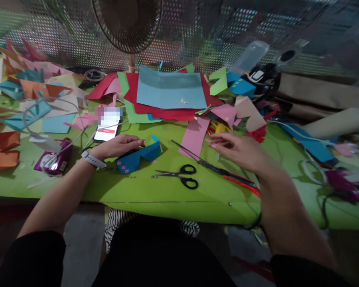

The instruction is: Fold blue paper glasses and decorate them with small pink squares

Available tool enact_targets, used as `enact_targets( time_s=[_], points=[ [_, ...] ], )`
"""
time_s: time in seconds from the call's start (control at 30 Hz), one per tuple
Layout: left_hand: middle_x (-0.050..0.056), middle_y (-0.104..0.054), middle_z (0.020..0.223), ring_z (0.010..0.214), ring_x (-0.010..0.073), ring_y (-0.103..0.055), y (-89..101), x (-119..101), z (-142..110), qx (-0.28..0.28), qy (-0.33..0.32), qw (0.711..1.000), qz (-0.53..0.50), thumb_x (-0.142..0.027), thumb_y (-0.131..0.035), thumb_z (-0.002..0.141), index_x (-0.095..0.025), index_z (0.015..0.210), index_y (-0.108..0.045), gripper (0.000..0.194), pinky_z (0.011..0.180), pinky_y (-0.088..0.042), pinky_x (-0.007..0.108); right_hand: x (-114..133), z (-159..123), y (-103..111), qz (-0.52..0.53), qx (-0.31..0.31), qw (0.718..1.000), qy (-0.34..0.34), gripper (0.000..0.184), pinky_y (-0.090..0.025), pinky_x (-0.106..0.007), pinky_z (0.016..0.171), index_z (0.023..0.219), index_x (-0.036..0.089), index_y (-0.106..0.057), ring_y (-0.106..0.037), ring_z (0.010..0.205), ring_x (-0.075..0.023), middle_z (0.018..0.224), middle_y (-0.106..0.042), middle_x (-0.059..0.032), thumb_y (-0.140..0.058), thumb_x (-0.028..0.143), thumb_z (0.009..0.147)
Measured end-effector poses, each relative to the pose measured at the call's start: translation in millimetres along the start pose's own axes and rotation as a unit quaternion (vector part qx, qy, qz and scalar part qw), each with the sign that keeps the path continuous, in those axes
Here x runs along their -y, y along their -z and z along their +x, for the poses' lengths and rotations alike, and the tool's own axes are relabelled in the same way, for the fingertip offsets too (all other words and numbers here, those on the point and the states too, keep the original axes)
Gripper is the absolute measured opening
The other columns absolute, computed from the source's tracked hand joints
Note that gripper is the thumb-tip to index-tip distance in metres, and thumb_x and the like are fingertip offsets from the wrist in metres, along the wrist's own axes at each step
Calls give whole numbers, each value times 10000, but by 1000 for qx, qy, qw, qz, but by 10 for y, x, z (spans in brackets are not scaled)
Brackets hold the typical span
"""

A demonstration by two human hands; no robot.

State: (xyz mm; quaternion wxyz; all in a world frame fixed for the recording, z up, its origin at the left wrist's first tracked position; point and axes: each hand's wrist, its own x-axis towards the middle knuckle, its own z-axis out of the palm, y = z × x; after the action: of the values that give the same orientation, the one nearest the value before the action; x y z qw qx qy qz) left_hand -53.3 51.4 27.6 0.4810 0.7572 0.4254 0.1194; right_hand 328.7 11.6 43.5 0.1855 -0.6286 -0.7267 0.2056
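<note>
My left hand (pixel 119 145) lies flat on a folded blue paper piece (pixel 139 156) with small pink squares on it, fingers stretched out and pressing it onto the green table (pixel 155 191). A white watch sits on that wrist. My right hand (pixel 237 148) hovers over the table with fingers spread and nothing in it, close to a pink paper sheet (pixel 195 136) and above a long dark ruler with a red edge (pixel 224 172). Black scissors (pixel 182 177) lie between my two hands.
A stack of blue, red and green sheets (pixel 170 93) lies at the back centre under a fan (pixel 128 24). A phone (pixel 107 128) lies beyond my left hand. Paper scraps (pixel 26 91) cover the left; cables, rolls and a bottle (pixel 251 56) crowd the right.
</note>
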Motion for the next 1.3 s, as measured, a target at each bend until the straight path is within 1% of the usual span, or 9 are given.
enact_targets(
  time_s=[0.2, 0.33, 0.57, 0.67, 0.8, 0.9, 0.97, 1.17, 1.3],
  points=[
    [82, -748, 946, 839, 204, -676, -15, 25, 53, 25, 3, 1000, 16, -492, -678, 815, -160, 1135, -669, 461, 694, -513, 275, -506, -297, 227, -103, 17, 993, -49, 363, -556, -384, 704, 1125, 191, -709, -730, 852, -297, 964, -771, -109, -592, 387, 842],
    [68, -744, 951, 823, 188, -664, 28, 20, 72, 18, -3, 1000, 24, -474, -652, 827, -170, 1091, -678, 403, 697, -516, 266, -662, -394, 249, -194, 5, 980, -50, 318, -526, -401, 704, 1076, 193, -719, -714, 867, -320, 982, -760, -122, -557, 355, 856],
    [43, -711, 911, 722, 141, -599, 88, -53, 48, -4, 2, 999, 36, -497, -591, 868, -181, 1106, -686, 407, 609, -482, 217, -508, -453, 148, -157, 40, 987, -2, 345, -515, -340, 734, 1102, 202, -700, -701, 874, -242, 1078, -740, -88, -498, 403, 907],
    [39, -699, 879, 671, 132, -575, 98, -29, 43, -20, 11, 999, 42, -501, -596, 868, -187, 1128, -691, 419, 566, -473, 213, -491, -409, 166, -173, 10, 985, -7, 338, -515, -355, 762, 1102, 201, -699, -694, 895, -259, 1061, -735, -95, -497, 392, 910],
    [36, -685, 848, 615, 116, -544, 120, 22, 44, -43, 6, 998, 38, -493, -603, 867, -195, 1160, -686, 426, 512, -459, 204, -621, -207, 157, -241, -62, 968, -33, 409, -512, -419, 879, 1226, 158, -647, -655, 1059, -317, 1190, -689, -151, -518, 287, 860],
    [18, -669, 798, 603, 106, -535, 118, 20, 38, -48, 1, 998, 31, -470, -602, 871, -203, 1147, -688, 394, 516, -451, 196, -719, -14, 60, -277, -57, 959, -28, 556, -501, -448, 930, 1369, 138, -546, -586, 1195, -344, 1335, -616, -170, -546, 247, 823],
    [19, -680, 825, 649, 114, -561, 102, 6, 30, -48, -7, 999, 24, -465, -603, 868, -203, 1119, -692, 374, 560, -463, 203, -760, 77, -23, -294, -37, 954, -30, 597, -510, -449, 898, 1409, 151, -507, -589, 1181, -349, 1357, -599, -166, -554, 242, 821],
    [49, -701, 918, 794, 154, -609, 57, 27, 29, -32, -30, 999, 8, -468, -597, 869, -161, 1023, -698, 358, 696, -480, 255, -836, 136, -104, -317, -26, 948, -6, 440, -487, -384, 797, 1252, 122, -618, -609, 1100, -344, 1238, -621, -225, -550, 276, 845],
    [35, -697, 866, 755, 144, -592, 37, 85, 53, -22, -36, 999, -7, -434, -607, 865, -169, 965, -708, 300, 690, -463, 257, -759, 100, -60, -298, -85, 951, -10, 314, -462, -385, 785, 1114, 180, -656, -609, 1056, -325, 1129, -641, -215, -590, 306, 833]
  ],
)
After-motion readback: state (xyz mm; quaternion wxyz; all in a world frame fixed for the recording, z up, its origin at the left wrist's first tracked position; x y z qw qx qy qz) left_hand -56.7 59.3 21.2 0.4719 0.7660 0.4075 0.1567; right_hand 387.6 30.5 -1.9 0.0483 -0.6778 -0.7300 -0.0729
